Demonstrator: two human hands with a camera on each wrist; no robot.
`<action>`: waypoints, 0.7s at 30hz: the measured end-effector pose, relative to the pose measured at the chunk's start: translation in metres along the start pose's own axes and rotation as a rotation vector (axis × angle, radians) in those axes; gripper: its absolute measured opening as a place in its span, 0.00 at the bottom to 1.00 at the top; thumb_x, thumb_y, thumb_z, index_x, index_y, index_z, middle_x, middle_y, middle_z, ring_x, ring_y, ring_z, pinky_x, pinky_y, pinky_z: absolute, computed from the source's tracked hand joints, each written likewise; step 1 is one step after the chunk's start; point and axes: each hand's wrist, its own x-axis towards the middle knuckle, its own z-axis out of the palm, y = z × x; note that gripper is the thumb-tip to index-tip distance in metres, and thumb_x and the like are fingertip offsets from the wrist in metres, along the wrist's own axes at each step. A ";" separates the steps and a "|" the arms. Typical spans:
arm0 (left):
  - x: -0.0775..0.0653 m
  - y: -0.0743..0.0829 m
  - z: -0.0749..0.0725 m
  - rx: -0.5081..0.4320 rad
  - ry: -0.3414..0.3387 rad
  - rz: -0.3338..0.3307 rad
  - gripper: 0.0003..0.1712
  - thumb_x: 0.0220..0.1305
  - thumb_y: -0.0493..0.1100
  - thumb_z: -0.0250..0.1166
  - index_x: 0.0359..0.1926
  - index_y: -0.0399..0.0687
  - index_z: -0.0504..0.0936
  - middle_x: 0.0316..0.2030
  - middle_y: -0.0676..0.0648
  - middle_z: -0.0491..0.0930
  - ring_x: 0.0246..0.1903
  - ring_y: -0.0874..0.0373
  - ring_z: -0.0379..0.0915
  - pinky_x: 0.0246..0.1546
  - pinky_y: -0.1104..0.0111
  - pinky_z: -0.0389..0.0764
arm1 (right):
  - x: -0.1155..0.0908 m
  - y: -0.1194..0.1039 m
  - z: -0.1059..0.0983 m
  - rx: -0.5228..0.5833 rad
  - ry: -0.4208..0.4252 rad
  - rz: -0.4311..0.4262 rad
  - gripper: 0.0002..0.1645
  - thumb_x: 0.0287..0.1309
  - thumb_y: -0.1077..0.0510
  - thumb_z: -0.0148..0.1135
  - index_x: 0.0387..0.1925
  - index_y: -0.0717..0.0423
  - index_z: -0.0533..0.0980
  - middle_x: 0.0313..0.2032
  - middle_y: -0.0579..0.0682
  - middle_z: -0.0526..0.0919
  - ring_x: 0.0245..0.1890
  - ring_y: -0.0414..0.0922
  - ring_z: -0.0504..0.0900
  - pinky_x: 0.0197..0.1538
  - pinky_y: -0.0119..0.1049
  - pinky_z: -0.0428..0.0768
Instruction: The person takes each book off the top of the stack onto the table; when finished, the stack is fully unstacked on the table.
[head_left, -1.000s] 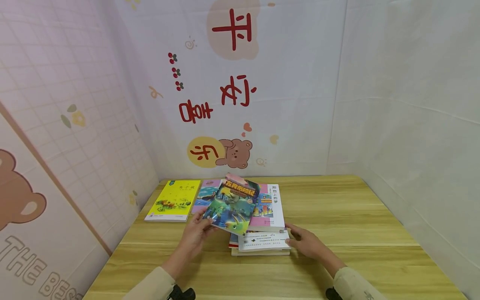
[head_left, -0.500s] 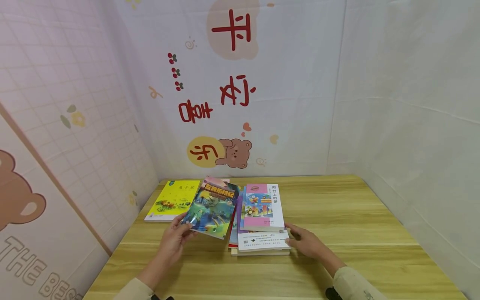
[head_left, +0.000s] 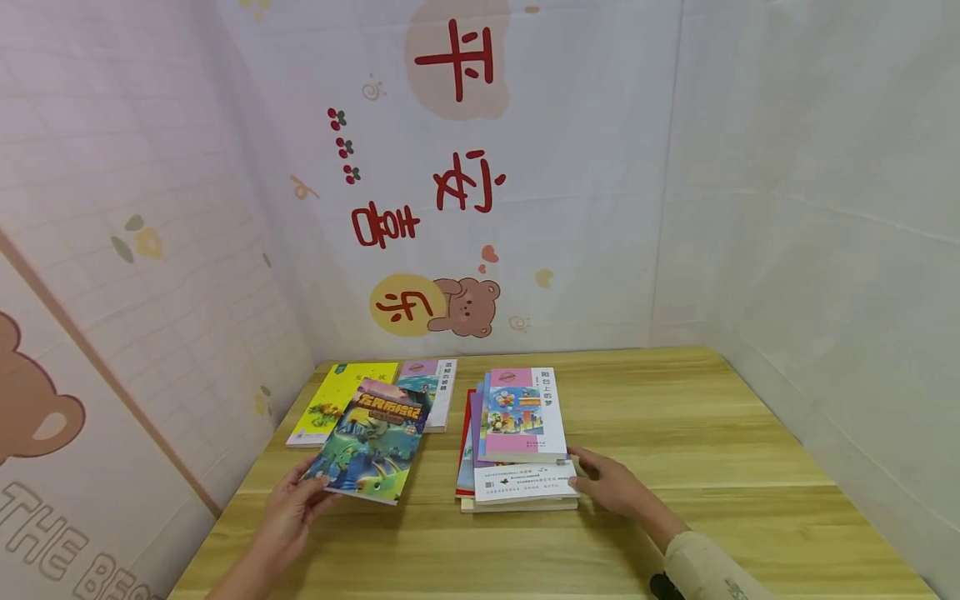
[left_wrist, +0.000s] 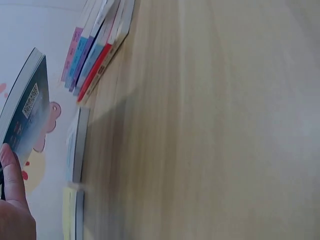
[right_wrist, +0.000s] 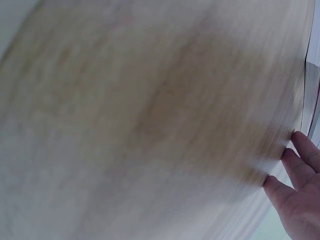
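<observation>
In the head view my left hand (head_left: 291, 504) pinches the lower left corner of a dinosaur-cover book (head_left: 371, 442), thumb on top. The left wrist view shows this book's (left_wrist: 27, 107) dark back with a QR code, raised above the table; part of my left hand (left_wrist: 15, 200) shows under it. My right hand (head_left: 611, 483) lies at the right side of a stack of books, topped by a pink-and-white book (head_left: 517, 412). Below that, a white back cover (head_left: 525, 482) sticks out. In the right wrist view the fingertips of my right hand (right_wrist: 297, 185) touch the wooden surface beside the stack.
A yellow book (head_left: 330, 417) lies at the table's back left, partly hidden by the dinosaur book. To its right is a pink-and-blue book (head_left: 438, 400). The wooden table (head_left: 645, 400) meets a printed cloth wall (head_left: 585, 275) behind and walls on both sides.
My left hand has carried the dinosaur book left and toward me, off the stack, past the pink-and-blue book and over the yellow one's edge. My right hand stays by the stack.
</observation>
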 end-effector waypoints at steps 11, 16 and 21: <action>-0.013 -0.001 -0.060 0.053 0.041 -0.087 0.40 0.73 0.31 0.51 0.78 0.41 0.40 0.38 0.57 0.76 0.39 0.64 0.80 0.51 0.64 0.80 | -0.001 -0.001 -0.001 -0.010 0.001 -0.001 0.35 0.65 0.55 0.65 0.71 0.55 0.67 0.62 0.68 0.72 0.63 0.66 0.70 0.64 0.64 0.64; -0.016 -0.004 -0.087 0.075 0.056 -0.131 0.44 0.72 0.31 0.53 0.77 0.34 0.35 0.37 0.54 0.77 0.38 0.60 0.81 0.51 0.60 0.80 | -0.001 -0.002 0.000 -0.005 -0.001 -0.003 0.35 0.65 0.55 0.64 0.71 0.55 0.67 0.63 0.68 0.72 0.63 0.66 0.70 0.64 0.63 0.64; -0.019 -0.006 -0.107 0.089 0.080 -0.179 0.49 0.69 0.28 0.57 0.75 0.31 0.30 0.35 0.48 0.77 0.36 0.56 0.80 0.50 0.57 0.81 | -0.001 -0.001 0.000 -0.021 0.005 -0.002 0.35 0.65 0.54 0.65 0.71 0.55 0.67 0.62 0.68 0.73 0.63 0.65 0.71 0.64 0.64 0.64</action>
